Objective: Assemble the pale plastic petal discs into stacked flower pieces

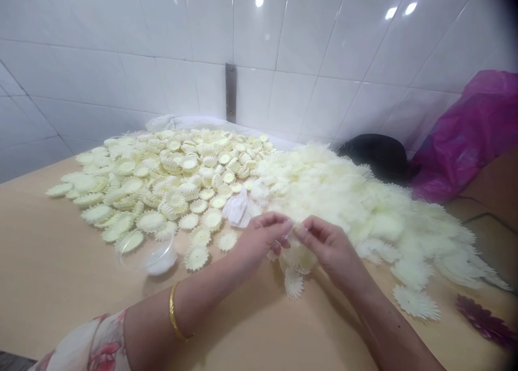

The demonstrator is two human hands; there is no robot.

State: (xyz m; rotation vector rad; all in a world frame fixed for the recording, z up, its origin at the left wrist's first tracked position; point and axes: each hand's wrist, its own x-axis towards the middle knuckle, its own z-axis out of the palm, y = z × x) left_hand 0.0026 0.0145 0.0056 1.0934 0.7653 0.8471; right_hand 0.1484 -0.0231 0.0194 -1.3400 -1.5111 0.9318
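My left hand (pixel 265 235) and my right hand (pixel 332 247) meet in front of me, thumbs and fingers pinched together. Between the fingertips they grip a pale yellow flower cut-out (pixel 297 226), mostly covered by the fingers. Just below lie more toothed petal cut-outs (pixel 294 283), partly hidden by the hands. Beyond my left hand is a crumpled white cloth (pixel 238 206). A small clear bowl (pixel 159 260) with something white in it stands left of my left forearm.
Cupped pale yellow flower pieces (pixel 178 171) are heaped at the back left. Thin, flat petal cut-outs (pixel 364 209) form another heap on the right. Behind these are a black object (pixel 372 155), a magenta plastic bag (pixel 457 139) and the tiled wall. A dark red flower piece (pixel 485 319) lies at the right edge.
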